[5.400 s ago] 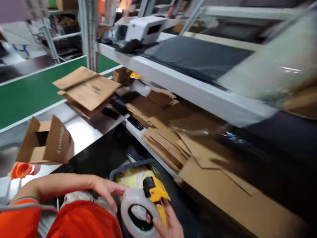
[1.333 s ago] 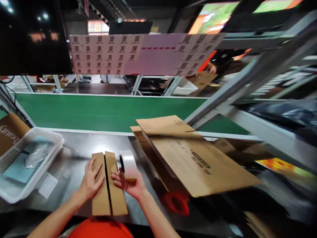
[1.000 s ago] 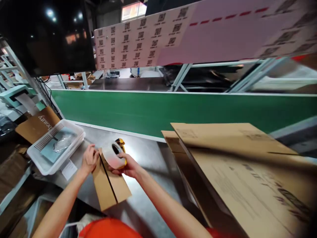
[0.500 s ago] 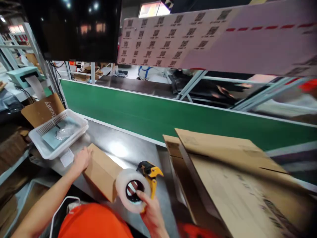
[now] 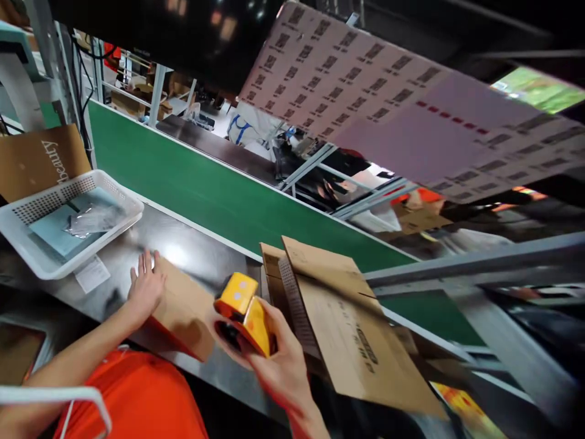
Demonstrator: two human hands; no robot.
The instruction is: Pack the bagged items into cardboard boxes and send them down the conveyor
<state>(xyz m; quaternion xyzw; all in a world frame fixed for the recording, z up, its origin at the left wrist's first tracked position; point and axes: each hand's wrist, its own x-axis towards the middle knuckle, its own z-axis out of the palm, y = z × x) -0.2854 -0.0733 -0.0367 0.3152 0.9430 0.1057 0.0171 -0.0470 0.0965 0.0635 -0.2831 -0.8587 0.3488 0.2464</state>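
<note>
A closed brown cardboard box (image 5: 185,305) lies on the metal bench in front of me. At its left end rests my left hand (image 5: 148,286), fingers stretched out and a little apart, touching the box. My right hand (image 5: 278,344) is wrapped round a yellow tape dispenser (image 5: 240,292) that carries a roll of clear tape. The dispenser is just above and beside the right end of the box; whether the tape touches the cardboard I cannot tell. Part of the roll is hidden behind the dispenser and my fingers.
A white plastic basket (image 5: 132,210) with a pale blue item and a clear bag stands at left, by a paper slip (image 5: 92,274). Flattened cartons (image 5: 338,317) lean at right. A green conveyor (image 5: 192,189) runs behind the bench, under a board of printed codes (image 5: 375,128).
My right hand has turned the dispenser so its yellow body now faces up towards me. My left fingers have straightened at the box's end. The view has tilted and shifted right.
</note>
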